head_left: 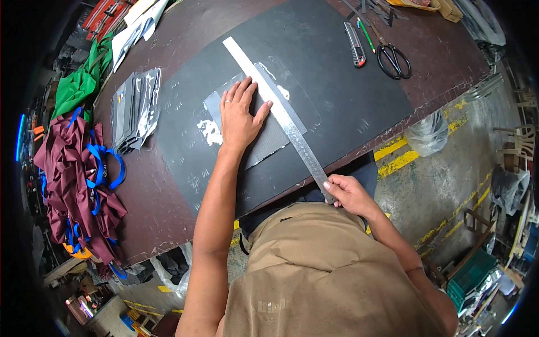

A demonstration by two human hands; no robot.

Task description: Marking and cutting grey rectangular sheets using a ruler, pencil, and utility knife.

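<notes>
Left hand: I see the left hand (240, 115) spread flat, palm down, fingers splayed, gripping nothing. It presses on a grey textured sheet (268, 135) in a clear plastic sleeve, likely to stop it sliding.

Right hand: the right hand (348, 194) is pinched closed round the near end of a long steel ruler (281, 109), right at the table edge by the body, which gives leverage to swing or steady the far end.

Ruler: it runs diagonally across the sheet, touching the left fingertips, so the hand pins sheet and straightedge together.

Sheet: it lies in the middle of a big black cutting mat (348, 95) on the dark brown worktable (163, 213).

Tools: a utility knife (355, 45), a green pen (366, 35) and black scissors (394, 60) lie at the mat's far right, well apart from both hands.

Left side: a stack of bagged dark pieces (133, 109), a maroon fabric heap with blue straps (78, 180), green cloth (81, 84) beyond.

Doubt: whether the ruler's edge lines up with the sheet's edge, I can't tell; the fisheye bends it.
</notes>
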